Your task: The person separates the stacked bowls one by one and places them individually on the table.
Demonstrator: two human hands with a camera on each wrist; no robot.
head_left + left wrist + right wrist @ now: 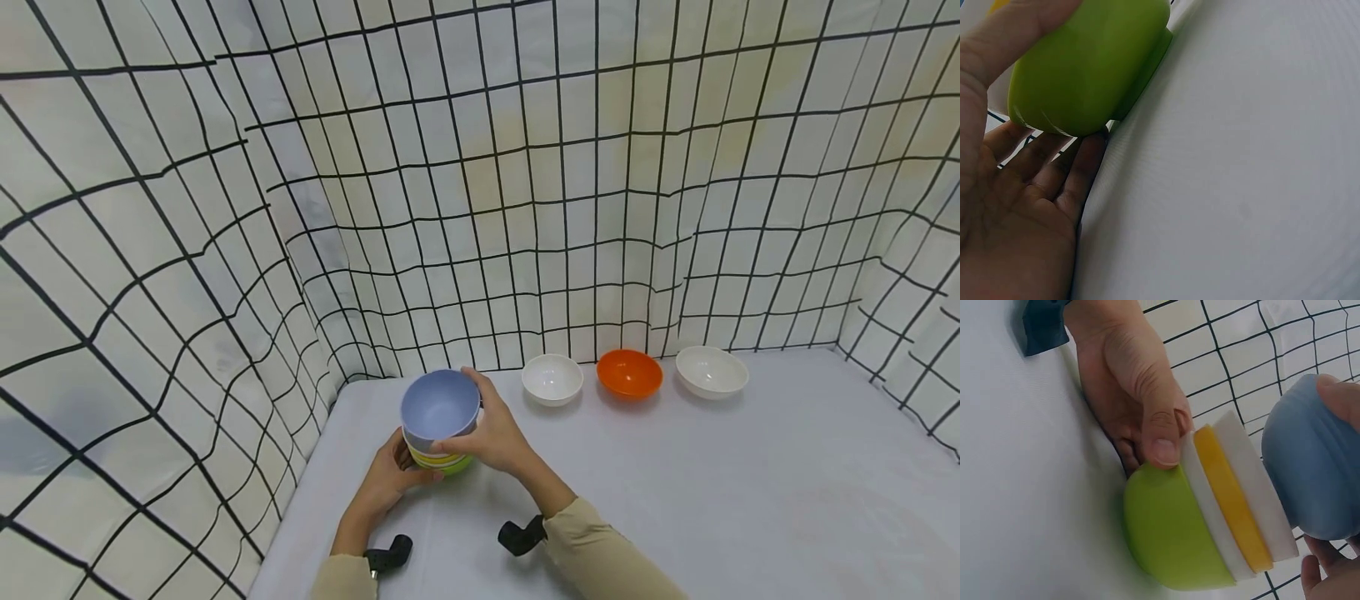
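My right hand [497, 435] grips a blue bowl [438, 404] by its sides, thumb near and fingers far. It is tilted just over a stack of bowls. In the right wrist view the stack has a green bowl [1172, 531] at the bottom, then a white bowl [1211, 507], a yellow bowl [1230, 501] and another white bowl [1259, 487] on top. My left hand [390, 479] holds the stack from the left, its thumb on the green bowl and fingers curved round the other side. Whether the blue bowl touches the stack, I cannot tell.
At the back of the white table [750, 483] stand a white bowl [552, 380], an orange bowl [629, 374] and another white bowl [712, 372] in a row. White walls with a black grid [495, 208] close off the back and sides.
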